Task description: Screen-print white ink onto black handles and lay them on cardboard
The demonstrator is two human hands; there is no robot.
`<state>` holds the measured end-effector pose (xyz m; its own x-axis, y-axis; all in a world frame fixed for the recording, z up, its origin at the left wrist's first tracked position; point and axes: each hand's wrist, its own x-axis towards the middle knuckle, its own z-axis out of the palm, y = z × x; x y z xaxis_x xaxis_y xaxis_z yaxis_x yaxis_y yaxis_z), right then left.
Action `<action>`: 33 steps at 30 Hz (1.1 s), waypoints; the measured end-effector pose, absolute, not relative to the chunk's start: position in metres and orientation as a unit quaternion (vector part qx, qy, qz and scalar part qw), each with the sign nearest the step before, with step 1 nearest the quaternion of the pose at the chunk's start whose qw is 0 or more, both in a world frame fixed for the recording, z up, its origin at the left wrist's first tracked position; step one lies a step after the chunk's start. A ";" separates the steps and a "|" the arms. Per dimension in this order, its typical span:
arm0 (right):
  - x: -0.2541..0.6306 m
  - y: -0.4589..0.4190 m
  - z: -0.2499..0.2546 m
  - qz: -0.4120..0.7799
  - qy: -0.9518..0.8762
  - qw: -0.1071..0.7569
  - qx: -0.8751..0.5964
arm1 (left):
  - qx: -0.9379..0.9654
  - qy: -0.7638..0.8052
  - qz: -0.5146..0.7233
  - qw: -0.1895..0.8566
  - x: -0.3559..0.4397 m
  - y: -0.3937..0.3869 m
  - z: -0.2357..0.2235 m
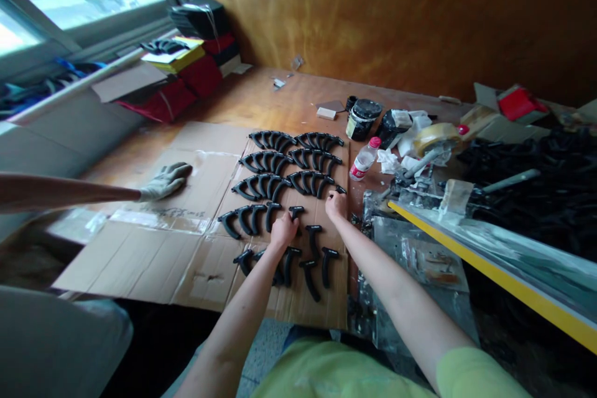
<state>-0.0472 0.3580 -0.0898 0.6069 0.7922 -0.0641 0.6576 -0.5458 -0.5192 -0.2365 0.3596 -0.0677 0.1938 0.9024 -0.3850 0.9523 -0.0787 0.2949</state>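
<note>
Several curved black plastic parts [268,186] lie in rows on a flat cardboard sheet [153,261]. My left hand [283,230] is closed round one black part [295,211] in the fourth row. My right hand [336,204] is closed at the right end of the third row, pinching a small black part [341,189] near the cardboard's edge. More loose black parts [310,264] lie just in front of my hands.
Another person's gloved hand [165,180] rests on the cardboard at the left. A plastic bottle [364,158], a black tub [364,118], tape roll [436,137] and rags stand right of the rows. A metal jig with a yellow bar [489,267] fills the right side.
</note>
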 end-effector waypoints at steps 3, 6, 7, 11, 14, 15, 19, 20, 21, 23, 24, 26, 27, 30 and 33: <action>-0.042 0.366 -0.087 0.153 -0.428 0.224 -0.862 | 0.732 0.632 -0.051 0.249 -0.237 0.360 -0.068; -0.038 0.373 -0.084 0.166 -0.447 0.221 -0.851 | 0.732 0.631 -0.051 0.251 -0.237 0.361 -0.067; -0.037 0.376 -0.082 0.171 -0.453 0.220 -0.847 | 0.732 0.631 -0.051 0.251 -0.237 0.361 -0.067; -0.032 0.372 -0.077 0.188 -0.486 0.224 -0.823 | 0.733 0.633 -0.054 0.244 -0.236 0.360 -0.064; -0.036 0.343 -0.070 0.176 -0.528 0.231 -0.798 | 0.733 0.638 -0.057 0.230 -0.238 0.361 -0.060; -0.040 0.329 -0.067 0.177 -0.546 0.218 -0.789 | 0.732 0.641 -0.058 0.224 -0.239 0.362 -0.058; -0.068 0.275 -0.053 0.250 -0.595 0.068 -0.761 | 0.729 0.650 -0.062 0.205 -0.247 0.366 -0.053; -0.076 0.267 -0.050 0.265 -0.593 0.030 -0.759 | 0.729 0.651 -0.063 0.203 -0.248 0.367 -0.052; -0.083 0.263 -0.047 0.275 -0.589 0.001 -0.760 | 0.729 0.651 -0.064 0.200 -0.248 0.367 -0.052; -0.096 0.262 -0.044 0.287 -0.574 -0.033 -0.766 | 0.730 0.651 -0.063 0.197 -0.246 0.366 -0.051; -0.100 0.264 -0.043 0.292 -0.566 -0.042 -0.770 | 0.731 0.651 -0.062 0.196 -0.246 0.365 -0.050; -0.105 0.269 -0.042 0.302 -0.551 -0.048 -0.776 | 0.734 0.648 -0.057 0.193 -0.249 0.364 -0.047; -0.105 0.271 -0.041 0.305 -0.545 -0.046 -0.779 | 0.734 0.649 -0.049 0.194 -0.254 0.363 -0.046; -0.102 0.271 -0.040 0.297 -0.535 -0.035 -0.790 | 0.713 0.676 0.006 0.186 -0.288 0.365 -0.042; -0.103 0.269 -0.037 0.246 -0.578 0.008 -0.778 | 0.638 0.751 0.056 0.160 -0.342 0.372 -0.044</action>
